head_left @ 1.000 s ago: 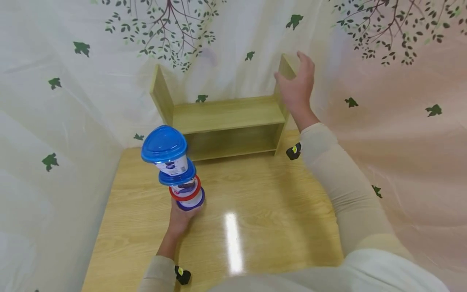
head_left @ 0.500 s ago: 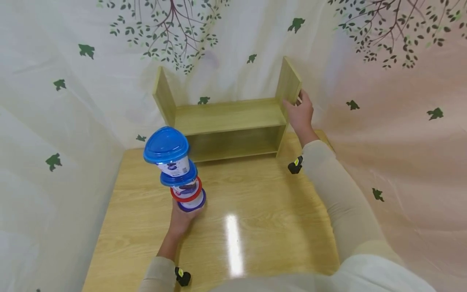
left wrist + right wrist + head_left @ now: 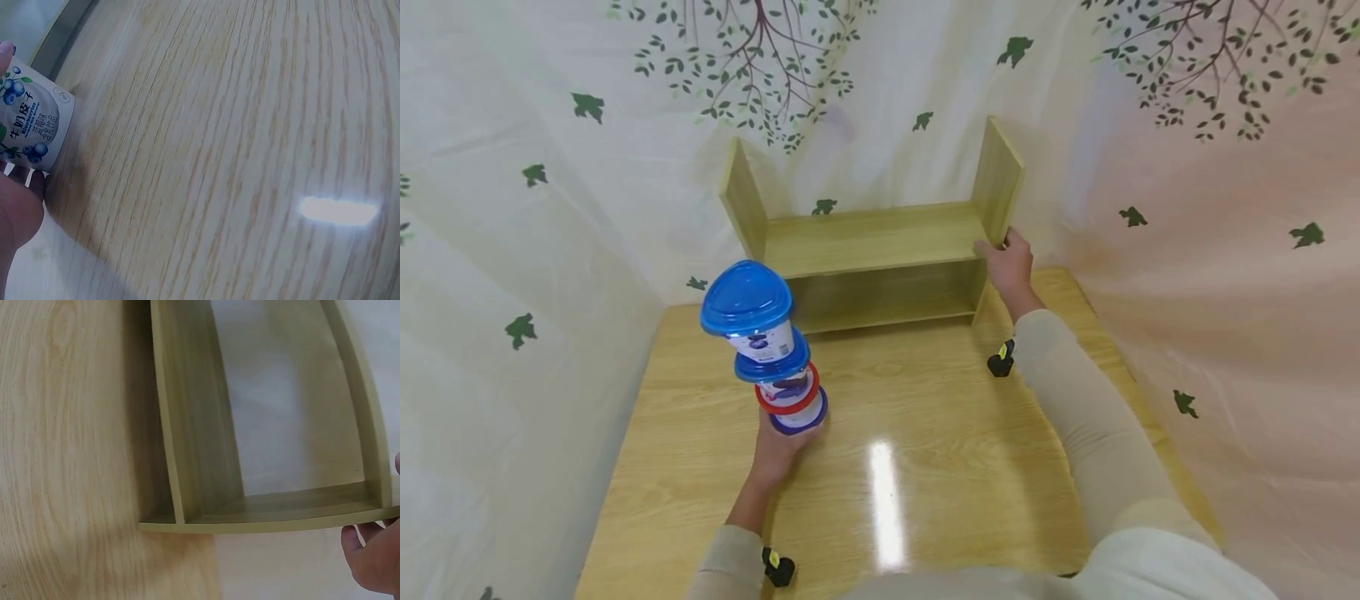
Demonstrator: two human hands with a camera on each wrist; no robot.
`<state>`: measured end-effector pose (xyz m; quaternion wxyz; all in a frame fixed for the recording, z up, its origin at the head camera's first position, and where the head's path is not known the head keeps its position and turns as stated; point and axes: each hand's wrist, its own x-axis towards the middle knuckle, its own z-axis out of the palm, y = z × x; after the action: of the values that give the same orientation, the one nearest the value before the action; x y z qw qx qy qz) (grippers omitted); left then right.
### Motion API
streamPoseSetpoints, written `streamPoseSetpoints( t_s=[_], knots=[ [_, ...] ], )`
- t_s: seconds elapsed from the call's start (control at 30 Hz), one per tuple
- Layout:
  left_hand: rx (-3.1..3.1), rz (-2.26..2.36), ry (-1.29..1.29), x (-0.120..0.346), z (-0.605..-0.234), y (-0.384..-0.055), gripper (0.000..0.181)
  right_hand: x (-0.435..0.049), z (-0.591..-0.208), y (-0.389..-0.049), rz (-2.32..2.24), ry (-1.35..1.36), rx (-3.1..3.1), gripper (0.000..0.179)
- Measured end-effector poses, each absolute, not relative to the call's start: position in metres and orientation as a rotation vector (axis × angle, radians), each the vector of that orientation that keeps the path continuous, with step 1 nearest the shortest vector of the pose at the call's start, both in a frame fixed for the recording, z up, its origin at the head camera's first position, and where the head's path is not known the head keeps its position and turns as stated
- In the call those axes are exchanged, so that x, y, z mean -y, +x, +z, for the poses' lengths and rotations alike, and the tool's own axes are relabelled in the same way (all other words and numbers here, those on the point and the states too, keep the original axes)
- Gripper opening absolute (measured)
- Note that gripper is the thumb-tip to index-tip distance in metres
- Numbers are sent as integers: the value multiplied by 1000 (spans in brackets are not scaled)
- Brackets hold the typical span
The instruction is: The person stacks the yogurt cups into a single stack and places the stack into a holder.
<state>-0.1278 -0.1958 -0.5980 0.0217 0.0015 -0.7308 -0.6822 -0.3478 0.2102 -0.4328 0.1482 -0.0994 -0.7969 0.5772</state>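
Observation:
My left hand [image 3: 775,450] grips the bottom of a stack of plastic tubs. The top tub [image 3: 762,342] has a wide blue lid [image 3: 747,293]; under it come another blue lid, a red rim [image 3: 786,404] and a purple-blue rim [image 3: 797,423]. In the left wrist view, a printed cup [image 3: 37,119] with blueberry pictures sits in the hand [image 3: 19,206]. My right hand [image 3: 1011,271] holds the front edge of the right side panel [image 3: 1000,187] of a wooden shelf [image 3: 880,237], thumb inside and fingers outside. The right wrist view shows fingertips [image 3: 351,537] against that panel.
The shelf stands at the back of the wooden table [image 3: 925,400], with an upper board and a low compartment [image 3: 880,296]. A white sheet [image 3: 880,67] printed with leaves hangs behind and at both sides. A black wrist camera [image 3: 1002,360] shows on the right arm.
My right hand has come down from above the right side panel, taken hold of its edge, then slid lower along it. The left hand and its tubs stay nearly still.

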Motion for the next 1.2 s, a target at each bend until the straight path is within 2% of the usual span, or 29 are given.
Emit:
streamPoseSetpoints(
  t_s=[0.27, 0.43, 0.67, 1.2],
  knots=[
    [2254, -2054, 2, 196, -616, -133, 103, -212, -445, -348, 1568, -344, 2367, 38],
    [2247, -2049, -11, 193, -613, -134, 101, -214, -445, -346, 1576, -353, 2391, 39],
    [2318, -2018, 111, 186, -607, -139, 104, -212, -442, -348, 1581, -325, 2381, 38],
    [2386, -2021, 49, 158, -590, -158, 100, -208, -442, -347, 1599, -320, 2336, 34]
  ],
)
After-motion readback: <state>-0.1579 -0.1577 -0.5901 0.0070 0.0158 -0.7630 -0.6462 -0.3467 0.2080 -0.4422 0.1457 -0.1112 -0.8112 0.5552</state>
